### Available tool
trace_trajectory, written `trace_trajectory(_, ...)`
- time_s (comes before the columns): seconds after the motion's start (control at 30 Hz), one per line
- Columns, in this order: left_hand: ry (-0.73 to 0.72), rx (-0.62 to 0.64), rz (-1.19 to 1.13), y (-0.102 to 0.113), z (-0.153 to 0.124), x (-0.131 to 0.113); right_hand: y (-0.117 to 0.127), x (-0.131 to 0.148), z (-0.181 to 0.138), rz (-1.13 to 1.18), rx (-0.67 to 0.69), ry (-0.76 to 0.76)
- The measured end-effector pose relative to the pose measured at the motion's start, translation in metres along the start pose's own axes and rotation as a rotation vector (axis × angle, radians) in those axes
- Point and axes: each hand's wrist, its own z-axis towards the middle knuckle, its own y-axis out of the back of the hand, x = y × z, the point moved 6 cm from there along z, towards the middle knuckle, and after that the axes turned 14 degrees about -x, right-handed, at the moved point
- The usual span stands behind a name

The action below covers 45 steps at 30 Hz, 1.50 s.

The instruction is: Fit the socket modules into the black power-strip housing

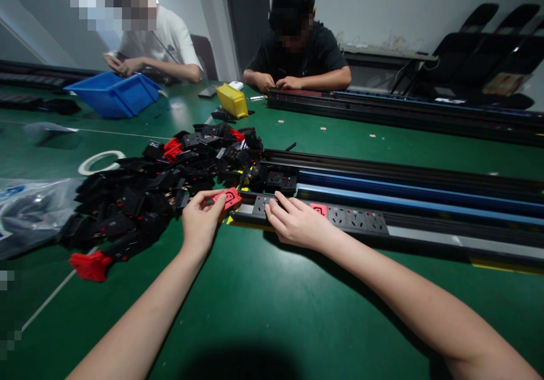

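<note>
Red socket module (232, 198) sits pinched between the thumb and fingers of our left hand (199, 216), at the left end of the black rail (425, 237) lying nearest us on the desk (263, 317). Our right hand (293, 222) is unclenched, its fingertips resting on the row of sockets (357, 219) seated in that rail. Left of the rail we have a heap of black modules (127, 198), and beyond it, toward the desk's far edge, a blue bin (114, 93).
</note>
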Motion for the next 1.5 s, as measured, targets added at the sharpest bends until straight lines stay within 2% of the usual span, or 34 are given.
trace_trajectory(0.2, -0.005, -0.041, 0.008, 0.002, 0.000, 0.000, 0.000, 0.000, 0.000, 0.030, 0.007, -0.016)
trace_trajectory(0.37, 0.051, -0.041, 0.018, 0.002, -0.002, 0.002, 0.000, 0.000, 0.001, 0.005, 0.009, -0.002)
trace_trajectory(0.6, 0.142, 0.075, -0.055, -0.004, -0.006, 0.004, -0.001, -0.001, 0.000, 0.039, 0.015, -0.023)
trace_trajectory(0.73, 0.113, 0.122, -0.059, -0.007, -0.007, 0.002, -0.001, 0.000, 0.000, 0.035, 0.009, -0.021)
trace_trajectory(0.83, 0.084, 0.096, -0.018, -0.006, -0.005, 0.002, -0.001, 0.000, 0.000, 0.019, 0.015, -0.010)
trace_trajectory(1.23, 0.132, -0.060, -0.041, 0.003, -0.002, 0.006, -0.001, 0.001, -0.001, -0.027, 0.025, 0.021)
trace_trajectory(1.37, 0.122, -0.054, -0.037, 0.001, -0.003, 0.003, 0.000, 0.001, 0.000, -0.062, 0.025, 0.035)
trace_trajectory(1.5, 0.052, -0.074, -0.008, 0.004, -0.005, -0.003, 0.000, 0.001, 0.000, -0.068, 0.036, 0.044)
